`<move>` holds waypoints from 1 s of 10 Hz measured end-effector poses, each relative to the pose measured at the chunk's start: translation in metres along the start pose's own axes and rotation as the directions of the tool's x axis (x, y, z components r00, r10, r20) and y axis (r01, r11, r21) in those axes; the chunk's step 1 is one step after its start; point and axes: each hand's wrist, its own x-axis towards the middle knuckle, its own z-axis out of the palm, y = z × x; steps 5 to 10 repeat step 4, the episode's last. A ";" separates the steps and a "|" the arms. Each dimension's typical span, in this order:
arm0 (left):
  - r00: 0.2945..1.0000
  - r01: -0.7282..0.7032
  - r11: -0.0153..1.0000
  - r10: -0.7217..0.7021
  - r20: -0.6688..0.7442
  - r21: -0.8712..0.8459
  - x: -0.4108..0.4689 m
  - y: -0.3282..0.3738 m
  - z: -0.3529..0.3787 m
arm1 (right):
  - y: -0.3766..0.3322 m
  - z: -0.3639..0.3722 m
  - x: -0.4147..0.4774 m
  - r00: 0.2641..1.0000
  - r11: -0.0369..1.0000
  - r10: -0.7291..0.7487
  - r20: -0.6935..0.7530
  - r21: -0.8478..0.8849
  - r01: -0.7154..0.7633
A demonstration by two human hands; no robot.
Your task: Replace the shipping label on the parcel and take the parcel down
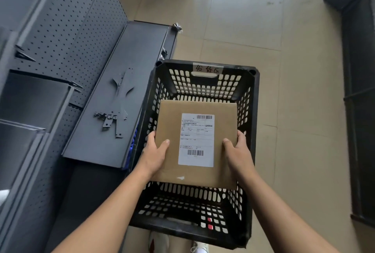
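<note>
A flat brown cardboard parcel is held level over the opening of a black perforated plastic crate. A white shipping label with two barcodes is stuck on the parcel's top face. My left hand grips the parcel's left edge, thumb on top. My right hand grips its right edge the same way. A small white scrap shows near the parcel's near edge.
The crate stands on a tiled floor and bears a handwritten tag on its far rim. A grey metal shelf with loose brackets lies to the left, below a pegboard panel. Dark shelving lines the right side.
</note>
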 end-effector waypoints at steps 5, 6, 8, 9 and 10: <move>1.000 -0.011 0.996 0.009 -0.019 -0.090 -0.019 0.001 -0.012 | -0.002 -0.012 -0.019 0.999 0.998 -0.042 -0.029 -0.055 0.041; 1.000 -0.011 0.996 0.009 -0.019 -0.090 -0.019 0.001 -0.012 | -0.002 -0.012 -0.019 0.999 0.998 -0.042 -0.029 -0.055 0.041; 1.000 -0.011 0.996 0.009 -0.019 -0.090 -0.019 0.001 -0.012 | -0.002 -0.012 -0.019 0.999 0.998 -0.042 -0.029 -0.055 0.041; 1.000 -0.011 0.996 0.009 -0.019 -0.090 -0.019 0.001 -0.012 | -0.002 -0.012 -0.019 0.999 0.998 -0.042 -0.029 -0.055 0.041; 1.000 -0.011 0.996 0.009 -0.019 -0.090 -0.019 0.001 -0.012 | -0.002 -0.012 -0.019 0.999 0.998 -0.042 -0.029 -0.055 0.041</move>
